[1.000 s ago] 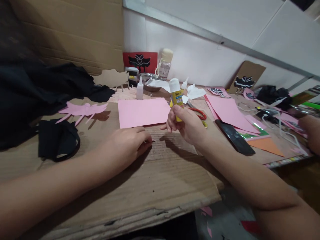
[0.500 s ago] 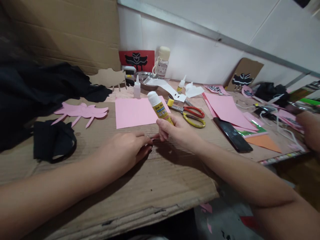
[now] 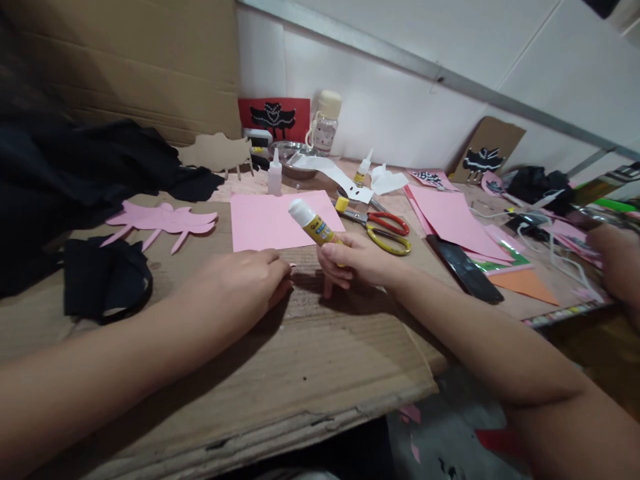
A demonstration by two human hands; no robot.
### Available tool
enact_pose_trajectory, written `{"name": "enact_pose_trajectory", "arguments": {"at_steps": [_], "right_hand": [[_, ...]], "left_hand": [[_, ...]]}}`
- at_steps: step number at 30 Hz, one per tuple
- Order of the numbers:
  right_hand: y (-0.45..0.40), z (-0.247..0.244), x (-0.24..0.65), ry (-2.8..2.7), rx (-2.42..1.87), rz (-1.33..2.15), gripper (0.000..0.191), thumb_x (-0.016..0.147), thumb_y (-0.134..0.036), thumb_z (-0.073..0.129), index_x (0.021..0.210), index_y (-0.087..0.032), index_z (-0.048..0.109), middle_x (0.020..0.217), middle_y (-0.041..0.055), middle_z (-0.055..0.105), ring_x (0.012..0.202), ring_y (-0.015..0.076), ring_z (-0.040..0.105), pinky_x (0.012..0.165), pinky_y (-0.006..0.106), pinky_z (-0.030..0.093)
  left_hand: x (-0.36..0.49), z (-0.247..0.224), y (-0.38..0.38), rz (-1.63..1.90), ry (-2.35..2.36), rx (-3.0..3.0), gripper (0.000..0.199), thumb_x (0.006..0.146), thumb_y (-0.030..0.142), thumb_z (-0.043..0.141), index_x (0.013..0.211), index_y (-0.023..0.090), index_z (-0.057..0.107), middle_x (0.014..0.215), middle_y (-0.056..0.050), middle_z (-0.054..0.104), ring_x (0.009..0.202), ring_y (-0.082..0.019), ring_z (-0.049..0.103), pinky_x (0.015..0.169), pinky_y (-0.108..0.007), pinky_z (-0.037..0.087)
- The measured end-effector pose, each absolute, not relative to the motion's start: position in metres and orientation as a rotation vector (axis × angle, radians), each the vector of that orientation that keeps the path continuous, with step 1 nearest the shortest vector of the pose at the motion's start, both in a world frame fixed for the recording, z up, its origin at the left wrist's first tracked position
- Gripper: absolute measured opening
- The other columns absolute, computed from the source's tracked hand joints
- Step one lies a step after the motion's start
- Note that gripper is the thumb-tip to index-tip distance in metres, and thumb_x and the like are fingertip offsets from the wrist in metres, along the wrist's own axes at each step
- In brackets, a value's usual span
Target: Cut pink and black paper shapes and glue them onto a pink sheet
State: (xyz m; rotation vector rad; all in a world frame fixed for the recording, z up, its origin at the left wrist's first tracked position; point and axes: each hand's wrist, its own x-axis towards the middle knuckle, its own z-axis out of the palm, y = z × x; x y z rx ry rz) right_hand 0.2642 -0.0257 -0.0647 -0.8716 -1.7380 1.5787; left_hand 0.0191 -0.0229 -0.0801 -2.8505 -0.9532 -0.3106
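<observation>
In my right hand (image 3: 355, 260) is a white and yellow glue stick (image 3: 315, 223), gripped by thumb and fingers and tilted to the upper left. My left hand (image 3: 250, 277) rests low on the cardboard (image 3: 300, 360), its fingers bent together. A tiny pale bit shows at those fingertips; I cannot make out what it is. Just beyond both hands lies a pink sheet of paper (image 3: 270, 223). Scissors (image 3: 380, 223) with a red and a yellow handle lie behind my right hand, beside a small yellow cap (image 3: 342, 204).
A pink paper cutout (image 3: 163, 220) and black cloth (image 3: 103, 277) lie at left. Small glue bottles (image 3: 275, 177), a metal bowl (image 3: 295, 157) and a jar (image 3: 326, 127) stand behind. At right are pink sheets (image 3: 455, 217), a phone (image 3: 465, 270) and another person's hand (image 3: 615, 253).
My right hand has drawn apart from my left, and the glue stick now leans further left with its white end lower. My left hand has shifted slightly left.
</observation>
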Motion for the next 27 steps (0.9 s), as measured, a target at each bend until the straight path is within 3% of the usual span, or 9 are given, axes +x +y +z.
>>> {"name": "enact_pose_trajectory", "arguments": {"at_steps": [3, 7, 13, 16, 20, 27], "right_hand": [[-0.023, -0.066, 0.266, -1.735, -0.824, 1.553, 0.058, 0.097, -0.067, 0.067, 0.064, -0.023, 0.05, 0.051, -0.0089, 0.046, 0.046, 0.0097, 0.047, 0.068, 0.03, 0.062], [-0.024, -0.061, 0.266, -1.724, -0.758, 1.758, 0.06, 0.093, -0.071, 0.069, 0.064, -0.023, 0.049, 0.051, -0.0118, 0.041, 0.04, 0.0078, 0.035, 0.071, 0.035, 0.065], [-0.033, -0.054, 0.262, -1.677, -0.905, 1.334, 0.059, 0.096, -0.07, 0.067, 0.065, -0.023, 0.049, 0.053, -0.0099, 0.042, 0.05, 0.0092, 0.039, 0.084, 0.036, 0.063], [-0.037, -0.055, 0.259, -1.714, -0.965, 1.281, 0.056, 0.094, -0.072, 0.068, 0.072, -0.023, 0.05, 0.055, -0.0105, 0.042, 0.051, 0.0093, 0.04, 0.075, 0.032, 0.06], [-0.041, -0.056, 0.257, -1.761, -1.016, 1.311, 0.049, 0.094, -0.068, 0.069, 0.083, -0.023, 0.053, 0.065, -0.0075, 0.047, 0.056, 0.0106, 0.048, 0.056, 0.024, 0.046], [-0.038, -0.055, 0.256, -1.828, -1.029, 1.307, 0.036, 0.095, -0.054, 0.067, 0.086, -0.021, 0.054, 0.079, -0.0018, 0.062, 0.065, 0.012, 0.056, 0.058, 0.024, 0.044]], "left_hand": [[0.022, -0.079, -0.024, -0.27, -0.974, -2.867, 0.031, 0.106, 0.035, 0.05, 0.099, 0.019, 0.076, 0.087, -0.008, 0.076, 0.075, -0.028, 0.073, 0.065, -0.038, 0.047], [0.026, -0.076, -0.028, -0.208, -1.007, -2.892, 0.029, 0.104, 0.032, 0.052, 0.101, 0.019, 0.078, 0.091, -0.01, 0.078, 0.076, -0.028, 0.074, 0.064, -0.037, 0.048], [0.029, -0.077, -0.041, -0.275, -0.952, -2.946, 0.029, 0.105, 0.03, 0.051, 0.107, 0.02, 0.079, 0.088, -0.009, 0.079, 0.071, -0.027, 0.073, 0.063, -0.038, 0.048], [0.029, -0.077, -0.045, -0.294, -0.937, -2.97, 0.029, 0.104, 0.027, 0.051, 0.116, 0.02, 0.077, 0.094, -0.008, 0.081, 0.073, -0.028, 0.075, 0.063, -0.039, 0.05], [0.03, -0.075, -0.046, -0.232, -0.977, -2.979, 0.031, 0.103, 0.025, 0.05, 0.119, 0.02, 0.077, 0.098, -0.009, 0.082, 0.074, -0.029, 0.076, 0.061, -0.04, 0.05], [0.029, -0.078, -0.045, -0.238, -0.974, -2.993, 0.03, 0.103, 0.027, 0.05, 0.114, 0.019, 0.077, 0.096, -0.01, 0.081, 0.077, -0.03, 0.075, 0.064, -0.041, 0.05]]}}
